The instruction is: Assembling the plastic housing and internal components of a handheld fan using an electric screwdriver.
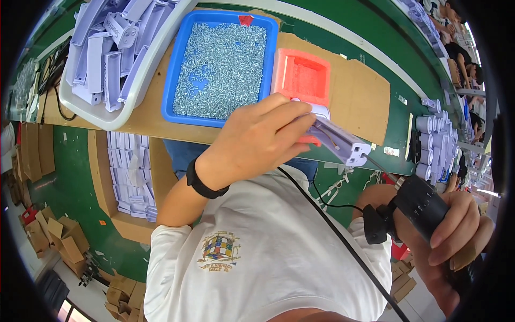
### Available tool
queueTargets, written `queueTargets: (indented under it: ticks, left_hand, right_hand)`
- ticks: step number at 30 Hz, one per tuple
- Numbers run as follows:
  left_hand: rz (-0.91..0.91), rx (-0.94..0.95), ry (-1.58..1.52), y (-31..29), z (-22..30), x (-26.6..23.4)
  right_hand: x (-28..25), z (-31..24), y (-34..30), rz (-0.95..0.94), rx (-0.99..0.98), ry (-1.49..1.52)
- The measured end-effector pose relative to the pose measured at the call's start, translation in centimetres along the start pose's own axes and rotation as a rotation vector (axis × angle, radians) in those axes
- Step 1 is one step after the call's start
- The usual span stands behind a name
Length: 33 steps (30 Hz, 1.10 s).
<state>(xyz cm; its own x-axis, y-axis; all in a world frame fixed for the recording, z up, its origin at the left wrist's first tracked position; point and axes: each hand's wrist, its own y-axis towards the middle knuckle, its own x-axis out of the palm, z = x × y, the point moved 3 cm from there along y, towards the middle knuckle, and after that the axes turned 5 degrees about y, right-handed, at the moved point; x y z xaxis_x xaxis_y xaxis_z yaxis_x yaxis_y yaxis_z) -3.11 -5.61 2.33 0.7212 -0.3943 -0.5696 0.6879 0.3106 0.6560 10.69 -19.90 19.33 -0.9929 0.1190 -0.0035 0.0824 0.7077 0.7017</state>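
My left hand [263, 134], with a black band at the wrist, has its fingers closed over a pale lilac plastic housing [340, 140]. This long, hollow part lies at the near side of an orange-red fixture block [325, 80], partly covered by my fingers. Over on the right, my right hand [456, 231] is wrapped round a black electric screwdriver [419, 204]. Its thin bit slants up to the left and reaches the end face of the housing, which has small holes. Whether a screw sits on the tip cannot be made out.
A blue tray [167, 91] of small silver screws sits left of the fixture. Farther left, a white bin [115, 122] holds lilac parts. Cardboard [365, 96] covers part of the green bench. Cylindrical parts [424, 140] stand at right. A black cable [343, 241] crosses my shirt.
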Motion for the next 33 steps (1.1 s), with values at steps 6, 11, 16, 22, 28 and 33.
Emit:
queueTargets:
  ticks: [6,11,16,22,28,33]
  left_hand:
    - [0.065,-0.069,-0.080,-0.5,-0.7,0.6]
    - [0.006,-0.122,-0.191,-0.6,-0.9,0.1]
    - [0.013,-0.135,-0.162,-0.5,-1.0,0.3]
    - [0.019,-0.097,-0.162,-0.6,-1.3,0.6]
    - [0.017,-0.100,-0.154,-0.5,-1.4,0.5]
    - [0.027,-0.074,-0.148,-0.4,-1.4,0.5]
  right_hand:
    - [0.1,0.7,-0.4,0.018,-0.064,0.051]
    - [-1.1,0.4,-0.9,0.065,-0.110,0.135]
    - [-2.9,-0.3,-1.6,0.119,-0.152,0.214]
    - [-4.0,-0.8,-2.3,0.184,-0.196,0.279]
    - [-3.9,-0.8,-2.6,0.202,-0.229,0.309]
    - [-3.6,0.0,-3.5,0.234,-0.319,0.406]
